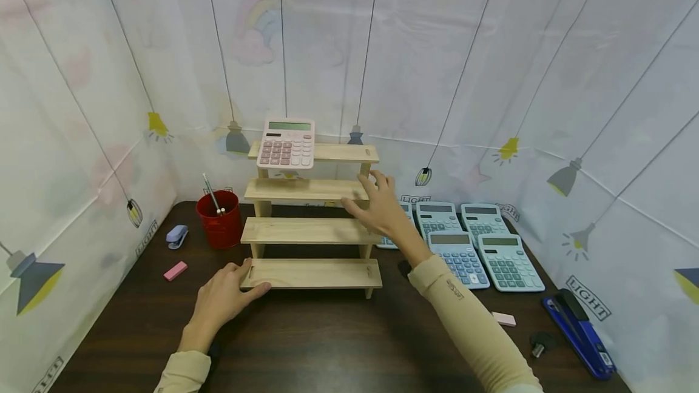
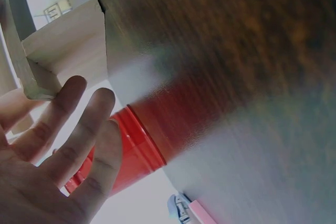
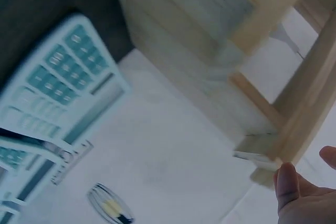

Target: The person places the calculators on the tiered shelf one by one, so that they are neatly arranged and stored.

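A four-tier wooden stand stands on the dark table, with a pink calculator leaning upright on its top tier at the left. My left hand is at the left end of the lowest tier, thumb along the front edge. In the left wrist view its fingers are spread and mostly straight beside the tier's end. My right hand reaches to the right end of the second tier from the top, thumb and fingers apart. The right wrist view has a fingertip against the wood; whether it presses is hard to tell.
Several blue-green calculators stand at the right. A blue stapler, a black clip-like item and a pale pink eraser lie nearby. At left are a red bucket with pencils, a small stapler and a pink eraser.
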`<state>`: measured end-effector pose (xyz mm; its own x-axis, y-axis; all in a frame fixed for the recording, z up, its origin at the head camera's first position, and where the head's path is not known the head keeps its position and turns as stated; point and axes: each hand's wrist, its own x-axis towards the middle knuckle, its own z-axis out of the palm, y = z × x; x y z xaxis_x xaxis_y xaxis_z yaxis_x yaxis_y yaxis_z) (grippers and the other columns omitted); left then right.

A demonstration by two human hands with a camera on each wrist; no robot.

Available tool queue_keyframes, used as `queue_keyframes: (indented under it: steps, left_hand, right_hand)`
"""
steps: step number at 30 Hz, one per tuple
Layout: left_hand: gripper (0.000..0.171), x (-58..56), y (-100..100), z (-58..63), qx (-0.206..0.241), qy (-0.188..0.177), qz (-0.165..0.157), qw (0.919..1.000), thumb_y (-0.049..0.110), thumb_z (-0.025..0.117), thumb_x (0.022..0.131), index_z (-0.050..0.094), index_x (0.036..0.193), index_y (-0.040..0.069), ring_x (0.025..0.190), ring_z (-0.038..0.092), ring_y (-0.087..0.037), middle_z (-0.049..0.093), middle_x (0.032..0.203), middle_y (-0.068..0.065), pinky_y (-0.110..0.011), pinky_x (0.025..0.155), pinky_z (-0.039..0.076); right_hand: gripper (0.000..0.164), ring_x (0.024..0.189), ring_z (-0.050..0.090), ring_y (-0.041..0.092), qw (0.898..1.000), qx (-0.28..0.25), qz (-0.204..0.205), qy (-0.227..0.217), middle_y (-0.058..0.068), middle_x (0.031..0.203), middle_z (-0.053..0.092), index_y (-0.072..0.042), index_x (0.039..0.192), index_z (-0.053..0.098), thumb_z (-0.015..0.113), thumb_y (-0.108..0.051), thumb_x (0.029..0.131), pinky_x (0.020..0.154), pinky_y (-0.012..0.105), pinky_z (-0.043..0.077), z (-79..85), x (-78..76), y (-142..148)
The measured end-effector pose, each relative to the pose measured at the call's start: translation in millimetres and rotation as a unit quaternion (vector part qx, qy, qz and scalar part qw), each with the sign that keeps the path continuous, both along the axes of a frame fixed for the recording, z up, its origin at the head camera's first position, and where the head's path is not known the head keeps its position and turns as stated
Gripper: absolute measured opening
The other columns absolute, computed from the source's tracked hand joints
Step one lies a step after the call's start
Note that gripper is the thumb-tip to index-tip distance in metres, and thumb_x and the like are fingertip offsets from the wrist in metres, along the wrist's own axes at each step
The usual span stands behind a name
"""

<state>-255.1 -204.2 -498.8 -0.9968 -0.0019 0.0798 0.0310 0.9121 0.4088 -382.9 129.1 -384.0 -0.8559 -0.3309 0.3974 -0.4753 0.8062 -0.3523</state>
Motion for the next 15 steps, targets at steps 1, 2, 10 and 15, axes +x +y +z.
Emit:
queue_keyframes:
  steps: [1,2,10,15]
  left_hand:
    - [0.095,0.1,-0.1,-0.1,0.0,-0.001,0.001,1.0,0.076,0.062,0.082,0.048,0.149,0.009,0.089,0.056,-0.023,0.063,0.119,-0.016,-0.039,0.065,0.048]
    - [0.095,0.2,-0.2,-0.2,0.001,-0.002,0.001,1.0,0.076,0.062,0.082,0.048,0.149,0.009,0.089,0.056,-0.023,0.063,0.119,-0.016,-0.04,0.065,0.049]
    - [0.095,-0.2,0.3,-0.8,0.002,0.003,0.001,1.0,0.075,0.062,0.083,0.048,0.149,0.009,0.089,0.057,-0.023,0.062,0.12,-0.016,-0.041,0.065,0.05]
    - [0.094,0.1,1.0,-1.4,0.003,-0.008,0.003,1.0,0.074,0.063,0.083,0.048,0.15,0.01,0.083,0.051,-0.02,0.062,0.115,-0.014,-0.032,0.06,0.042]
  right_hand:
    - [0.078,0.142,0.029,0.048,1.0,-0.001,-0.003,-0.002,0.023,0.159,0.029,-0.013,0.155,0.039,0.054,-0.061,0.095,0.102,0.067,0.042,-5.3,3.8,4.9]
    - [0.078,0.142,0.028,0.049,1.0,-0.003,-0.007,-0.006,0.024,0.159,0.029,-0.013,0.155,0.039,0.055,-0.06,0.095,0.102,0.068,0.041,-10.0,7.8,9.3]
    - [0.076,0.144,0.032,0.047,0.998,-0.016,-0.046,-0.035,0.021,0.16,0.028,-0.014,0.154,0.04,0.057,-0.059,0.095,0.105,0.068,0.039,-38.5,32.2,43.4]
    - [0.075,0.14,0.036,0.05,0.996,0.003,-0.081,-0.032,0.024,0.157,0.033,-0.012,0.152,0.043,0.059,-0.057,0.094,0.103,0.069,0.039,-58.8,40.8,70.5]
